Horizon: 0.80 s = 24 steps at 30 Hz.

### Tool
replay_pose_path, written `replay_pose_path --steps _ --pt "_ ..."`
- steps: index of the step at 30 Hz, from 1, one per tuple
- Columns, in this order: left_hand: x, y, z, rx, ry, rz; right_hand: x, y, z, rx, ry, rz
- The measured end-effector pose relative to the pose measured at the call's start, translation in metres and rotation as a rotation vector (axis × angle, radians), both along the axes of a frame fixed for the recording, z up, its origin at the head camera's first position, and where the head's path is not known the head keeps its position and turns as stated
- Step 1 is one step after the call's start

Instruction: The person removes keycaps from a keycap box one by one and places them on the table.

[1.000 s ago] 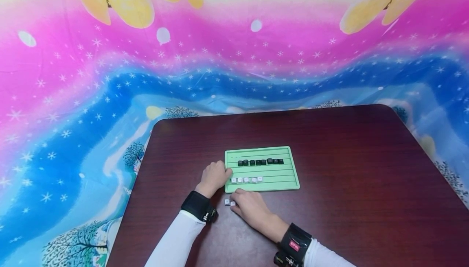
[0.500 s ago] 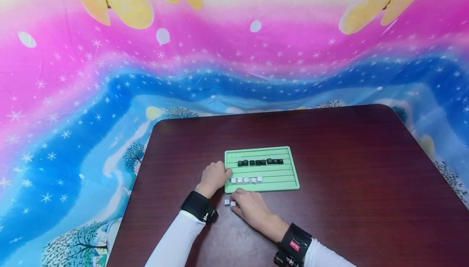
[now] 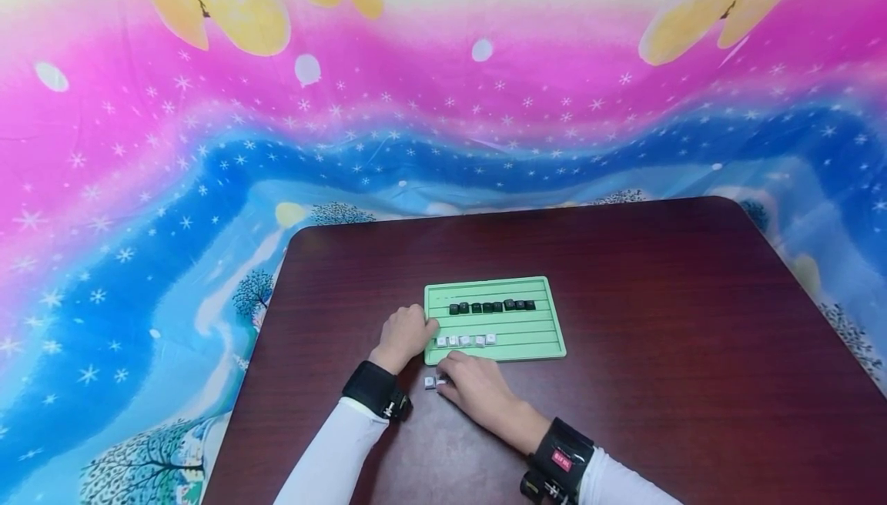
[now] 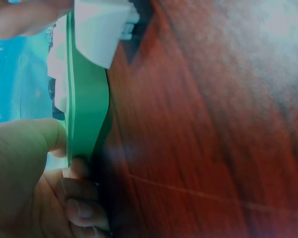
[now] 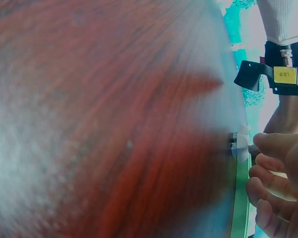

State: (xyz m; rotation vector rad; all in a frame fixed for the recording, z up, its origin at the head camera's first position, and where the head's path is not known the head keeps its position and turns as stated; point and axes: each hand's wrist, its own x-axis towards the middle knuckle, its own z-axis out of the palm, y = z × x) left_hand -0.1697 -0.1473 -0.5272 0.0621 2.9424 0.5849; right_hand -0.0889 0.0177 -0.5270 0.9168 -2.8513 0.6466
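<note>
1. Green plastic-looking tray (image 3: pixel 528 346) lies on the dark red-brown counter (image 3: pixel 658 336), its raised rim set well in from the counter's far, left and right edges.
2. I have the left hand (image 3: pixel 402 337) clamped on the tray's left edge; my left wrist view shows the thumb against the rim near a corner, with the other fingers curled beside and below it.
3. My right hand (image 3: pixel 478 388) pinches one white keycap (image 3: pixel 441 381) between thumb and fingertips, just off the tray's near edge; the hand covers much of it.
4. Just left of that, a loose keycap (image 3: pixel 429 382) sits on the counter, with a narrow strip of wood between it and the tray.
5. The two hands are apart, with the tray's near-left corner between them.
6. Five keycaps form a white row (image 3: pixel 465 341) along the tray's near side. It begins close to the left thumb, opens slightly before the fourth, and leaves green room out to the right rim.
7. Eight darker ones make a black row (image 3: pixel 487 307) farther back, with margin at both ends.
8. Broad wood runs right of the tray; behind it, the counter reaches a printed backdrop (image 3: pixel 416 112).
</note>
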Motion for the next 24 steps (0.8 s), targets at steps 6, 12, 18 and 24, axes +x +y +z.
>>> replay_pose_path --steps 6,12,18,24 --pt "0.0 -0.001 -0.001 0.004 0.011 -0.005 -0.001 0.003 0.002 -0.012 0.02 -0.007" --pt "0.001 -0.001 0.0 0.015 0.003 -0.007 -0.002 0.005 0.003 -0.019 0.028 -0.016" --pt "0.0 -0.001 0.0 0.013 -0.01 -0.006 -0.003 0.007 0.006 -0.033 0.022 -0.03" --pt "0.0 0.0 0.001 0.009 -0.013 -0.004 -0.005 0.011 0.008 -0.048 0.014 -0.05"
